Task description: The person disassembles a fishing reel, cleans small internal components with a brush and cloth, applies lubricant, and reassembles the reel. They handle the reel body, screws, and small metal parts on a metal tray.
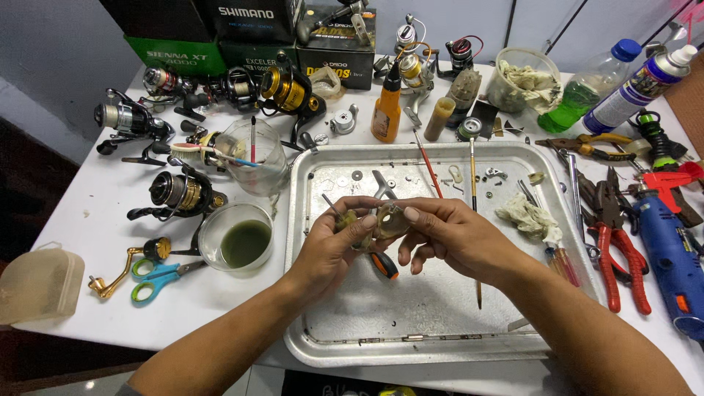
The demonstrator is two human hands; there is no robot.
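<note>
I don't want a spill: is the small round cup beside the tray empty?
Not empty. The round cup stands upright, with dark green liquid in its bottom.

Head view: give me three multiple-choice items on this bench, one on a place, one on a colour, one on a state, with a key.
1. Where does the scissors lie?
A. in the tray
B. on the table left of the tray
C. on the boxes

2. What colour are the pliers' handles?
A. red
B. white
C. green

3. What are the hands doing?
A. resting flat on the table
B. both gripping a small greasy part
C. one lifting the bottle

Key: 1 B, the scissors sits beside the bowl of green liquid, outside the tray. 2 A, the handles right of the tray are red. 3 B, the left hand and right hand meet on the part above the tray.
</note>
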